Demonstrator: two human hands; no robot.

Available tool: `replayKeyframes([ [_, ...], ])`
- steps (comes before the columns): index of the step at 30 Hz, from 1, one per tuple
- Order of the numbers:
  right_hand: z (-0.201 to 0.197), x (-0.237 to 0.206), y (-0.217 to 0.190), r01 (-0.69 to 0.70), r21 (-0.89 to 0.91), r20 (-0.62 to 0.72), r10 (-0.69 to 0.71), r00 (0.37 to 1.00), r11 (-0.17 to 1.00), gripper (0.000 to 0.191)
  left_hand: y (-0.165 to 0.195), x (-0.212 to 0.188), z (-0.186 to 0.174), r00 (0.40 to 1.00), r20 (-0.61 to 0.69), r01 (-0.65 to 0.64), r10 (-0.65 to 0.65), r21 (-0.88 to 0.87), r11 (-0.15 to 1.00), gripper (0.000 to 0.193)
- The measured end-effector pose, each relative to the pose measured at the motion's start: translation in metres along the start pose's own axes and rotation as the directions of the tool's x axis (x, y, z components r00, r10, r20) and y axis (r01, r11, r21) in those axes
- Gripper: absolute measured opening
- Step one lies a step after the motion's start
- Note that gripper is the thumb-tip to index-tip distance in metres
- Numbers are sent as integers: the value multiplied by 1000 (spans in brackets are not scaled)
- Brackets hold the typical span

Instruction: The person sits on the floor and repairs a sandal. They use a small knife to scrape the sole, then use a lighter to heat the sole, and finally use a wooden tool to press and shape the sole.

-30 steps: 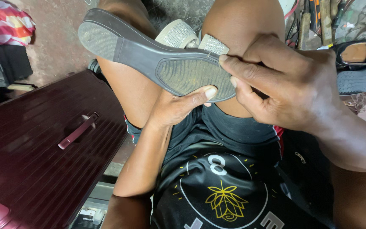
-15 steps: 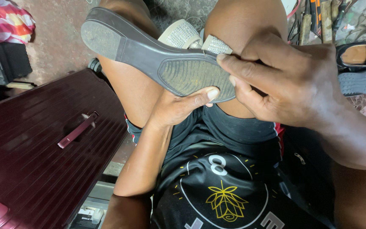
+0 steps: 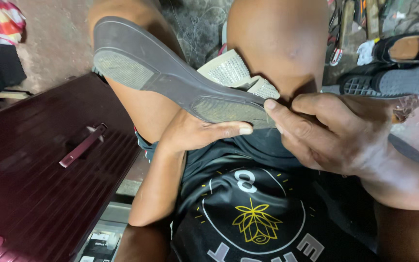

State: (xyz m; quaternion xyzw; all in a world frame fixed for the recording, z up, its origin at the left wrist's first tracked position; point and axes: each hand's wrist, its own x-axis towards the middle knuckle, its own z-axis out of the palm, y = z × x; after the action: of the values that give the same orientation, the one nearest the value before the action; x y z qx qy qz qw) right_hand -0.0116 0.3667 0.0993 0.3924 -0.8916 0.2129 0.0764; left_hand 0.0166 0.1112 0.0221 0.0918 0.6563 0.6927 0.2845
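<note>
At 9 o'clock I see a dark maroon ribbed hard case (image 3: pixel 40 194) with a matching handle (image 3: pixel 82 145), well apart from the hands. Dead centre, a grey rubber-soled wedge shoe with a studded beige upper (image 3: pixel 170 80) lies sole-up across my 2 bare knees, heel toward 10 o'clock, toe toward 3 o'clock. My left hand (image 3: pixel 197 133) sits under the toe half, palm up, fingers loosely curled against the sole. My right hand (image 3: pixel 326 133), at 3 o'clock, pinches the toe edge shut between thumb and fingers. At 2 o'clock, 2 black shoes (image 3: pixel 394 68) sit on the ground.
</note>
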Motion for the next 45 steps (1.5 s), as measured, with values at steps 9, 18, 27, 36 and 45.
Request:
replayKeyframes([
  [9,-1,8,2,-77,106,116,65,991,991,26,-1,-6,6,992,2,127,-130,-229,965,41],
  [18,5,21,-13,-119,100,67,112,991,988,27,-20,-18,18,961,-227,28,-157,-486,873,50],
  [27,19,18,-18,-116,153,35,112,993,981,24,-42,-22,22,941,-267,-17,-206,-647,762,45],
  [36,17,23,-19,-111,131,35,107,994,985,25,-47,-21,22,938,-285,-31,-195,-632,774,43],
  [45,14,28,-19,-97,113,51,92,994,989,27,-49,-22,23,946,-294,-60,-140,-579,813,36],
])
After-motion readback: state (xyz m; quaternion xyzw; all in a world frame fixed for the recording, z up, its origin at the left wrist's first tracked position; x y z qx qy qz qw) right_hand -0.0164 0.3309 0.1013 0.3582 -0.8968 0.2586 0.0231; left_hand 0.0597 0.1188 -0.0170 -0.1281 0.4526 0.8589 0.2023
